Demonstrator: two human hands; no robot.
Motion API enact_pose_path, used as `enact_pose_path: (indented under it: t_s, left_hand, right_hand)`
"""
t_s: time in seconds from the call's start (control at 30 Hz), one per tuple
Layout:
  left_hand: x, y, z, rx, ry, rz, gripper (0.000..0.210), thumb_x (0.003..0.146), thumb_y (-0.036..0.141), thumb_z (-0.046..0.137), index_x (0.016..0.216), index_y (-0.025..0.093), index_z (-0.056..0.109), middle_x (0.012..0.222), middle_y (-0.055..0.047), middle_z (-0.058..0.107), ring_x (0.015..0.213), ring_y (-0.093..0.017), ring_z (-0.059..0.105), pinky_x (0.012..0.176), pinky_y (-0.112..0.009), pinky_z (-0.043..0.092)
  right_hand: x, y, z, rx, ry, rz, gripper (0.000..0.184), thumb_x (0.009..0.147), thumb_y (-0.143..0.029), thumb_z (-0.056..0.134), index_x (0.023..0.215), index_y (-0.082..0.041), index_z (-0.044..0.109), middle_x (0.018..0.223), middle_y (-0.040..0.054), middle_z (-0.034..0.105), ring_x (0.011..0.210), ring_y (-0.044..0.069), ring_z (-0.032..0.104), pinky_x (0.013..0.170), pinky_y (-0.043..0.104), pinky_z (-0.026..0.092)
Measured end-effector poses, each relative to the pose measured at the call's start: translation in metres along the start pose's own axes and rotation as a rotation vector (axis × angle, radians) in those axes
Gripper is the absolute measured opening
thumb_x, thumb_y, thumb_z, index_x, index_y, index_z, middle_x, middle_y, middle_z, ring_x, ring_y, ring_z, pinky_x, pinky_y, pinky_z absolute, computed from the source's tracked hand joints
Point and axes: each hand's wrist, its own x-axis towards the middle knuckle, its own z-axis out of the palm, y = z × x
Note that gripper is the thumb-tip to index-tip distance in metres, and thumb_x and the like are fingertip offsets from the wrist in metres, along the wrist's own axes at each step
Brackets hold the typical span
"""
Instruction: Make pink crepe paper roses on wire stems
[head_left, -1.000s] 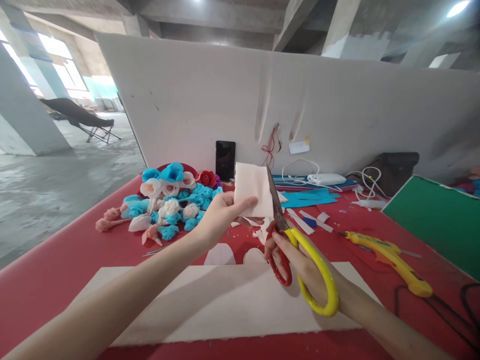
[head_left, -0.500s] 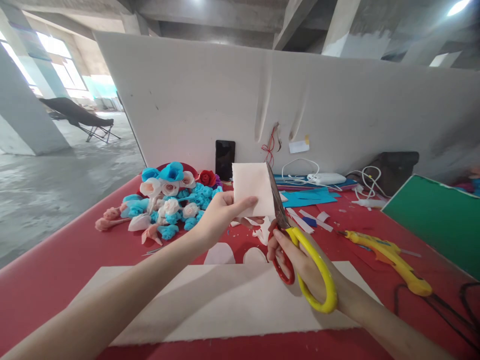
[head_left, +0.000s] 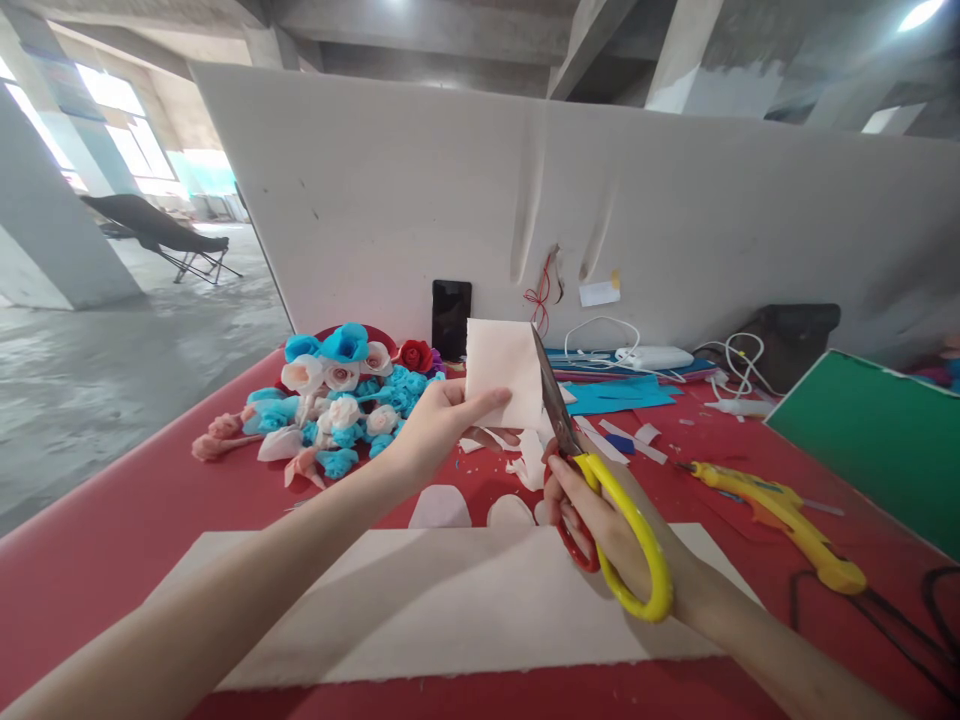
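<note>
My left hand [head_left: 442, 425] pinches a cream rectangular piece of paper [head_left: 499, 358] upright, thumb in front and fingers behind. My right hand [head_left: 589, 505] grips a pair of scissors [head_left: 637, 540] with one yellow and one red handle loop. The scissor blades point up along the right edge of the piece, touching it. Below lies a long cream sheet [head_left: 420, 600] across the front of the table. Just beyond its far edge are rounded cut pieces [head_left: 440, 507], partly hidden by the right hand at the right end.
Blue, white and red paper flowers [head_left: 345, 400] are heaped at the left of the red table [head_left: 135, 480]. Behind the hands stand a black phone [head_left: 451, 318] and blue paper strips [head_left: 622, 395]. A yellow glue gun [head_left: 780, 515] and a green board [head_left: 877, 440] lie right.
The scissor handles have come closer together, and the blades sit further shut along the paper's right edge. The paper and left hand have shifted slightly upward.
</note>
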Motion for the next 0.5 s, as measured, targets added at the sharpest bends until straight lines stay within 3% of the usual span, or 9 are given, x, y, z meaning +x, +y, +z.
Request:
enact_pose_path:
  t_s: [0.2,0.4,0.5]
  left_hand:
    - [0.002,0.000,-0.002,-0.016,0.006,0.001,0.019,0.073,0.026,0.064,0.081,0.009,0.066,0.065,-0.006,0.068,0.052,-0.011,0.060,0.050,-0.020,0.046]
    - [0.004,0.000,-0.005,-0.021,0.013,-0.005,0.015,0.075,0.024,0.062,0.080,0.010,0.065,0.066,-0.005,0.068,0.056,-0.012,0.063,0.051,-0.020,0.047]
    - [0.005,-0.002,-0.007,-0.026,0.020,-0.004,0.014,0.076,0.025,0.061,0.075,0.011,0.064,0.061,-0.003,0.066,0.055,-0.013,0.063,0.051,-0.020,0.047]
  right_hand:
    - [-0.005,-0.010,-0.002,0.056,-0.072,0.066,0.038,0.087,-0.055,0.037,0.082,-0.018,0.046,0.054,-0.0052,0.047,0.031,0.003,0.033,0.030,0.016,0.030]
    - [-0.002,-0.003,0.000,0.076,-0.004,0.053,0.039,0.085,-0.058,0.039,0.089,-0.019,0.047,0.050,-0.0066,0.046,0.028,0.004,0.030,0.026,0.015,0.027]
    - [-0.001,0.002,0.002,0.142,-0.044,0.044,0.034,0.086,-0.053,0.040,0.090,-0.020,0.045,0.051,-0.0067,0.048,0.027,0.004,0.031,0.026,0.015,0.027]
